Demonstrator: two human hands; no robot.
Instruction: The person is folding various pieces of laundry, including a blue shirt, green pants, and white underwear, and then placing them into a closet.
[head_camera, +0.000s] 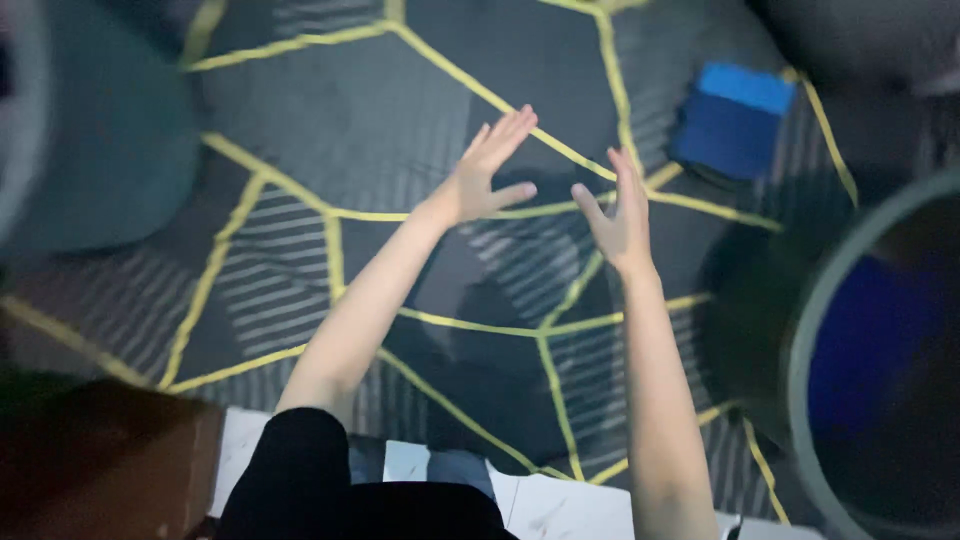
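My left hand (487, 168) and my right hand (620, 215) are stretched out in front of me over a dark grey rug (380, 120) with yellow lines. Both hands are flat with the fingers apart, and neither holds anything. They hover side by side, a small gap between the thumbs. A folded blue cloth (733, 120) lies on the rug to the upper right of my right hand, apart from it.
A round grey-rimmed basket (820, 330) with something blue inside stands at the right. A dark teal rounded object (100, 150) sits at the left. A brown wooden piece (100, 460) is at the lower left. White marbled floor (560, 505) shows at the bottom.
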